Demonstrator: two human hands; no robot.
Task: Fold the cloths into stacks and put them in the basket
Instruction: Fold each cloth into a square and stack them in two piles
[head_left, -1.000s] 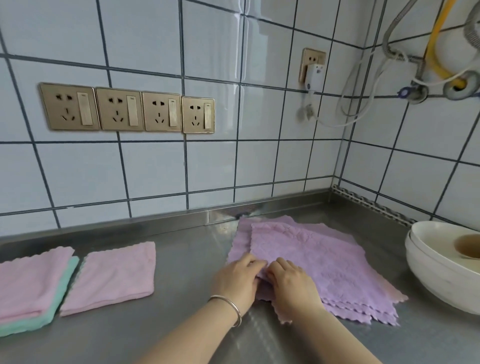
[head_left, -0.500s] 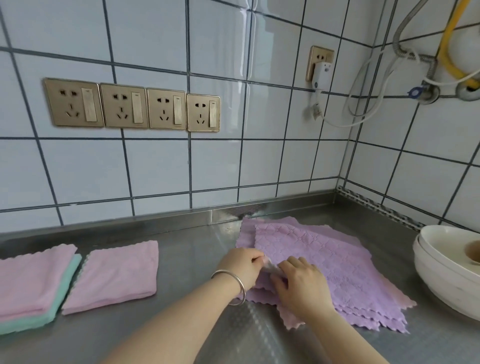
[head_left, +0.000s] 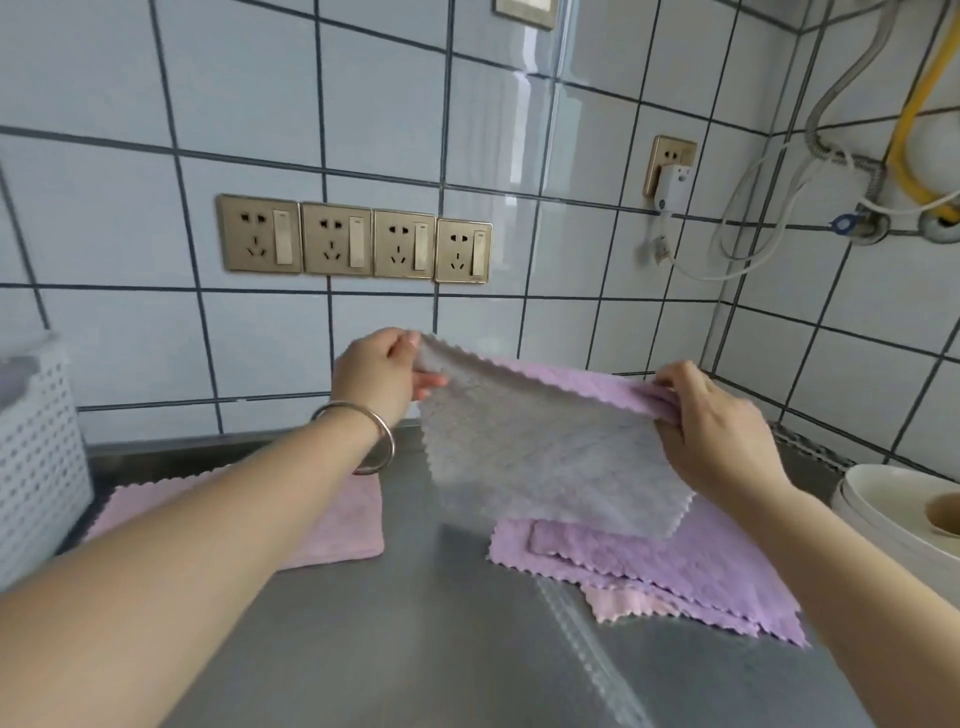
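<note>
I hold a purple cloth (head_left: 550, 457) in the air above the steel counter; its near face looks grey, its top edge purple. My left hand (head_left: 382, 374) pinches its upper left corner and my right hand (head_left: 717, 431) grips its upper right corner. Under it lies a pile of unfolded purple cloths (head_left: 691, 571) with a pink one (head_left: 628, 605) sticking out at the front. A folded pink cloth (head_left: 337, 525) lies to the left, partly behind my left forearm. A white perforated basket (head_left: 36, 462) stands at the far left edge.
White bowls (head_left: 893, 514) are stacked at the right edge of the counter. The tiled wall behind carries a row of gold sockets (head_left: 353, 241), a plugged adapter (head_left: 672, 184) with cable, and hoses in the right corner. Bare steel counter (head_left: 415, 649) lies in front.
Both hands have lifted the top cloth off the pile and spread it apart in the air. The view has tilted up and shifted, bringing the basket into sight at the left.
</note>
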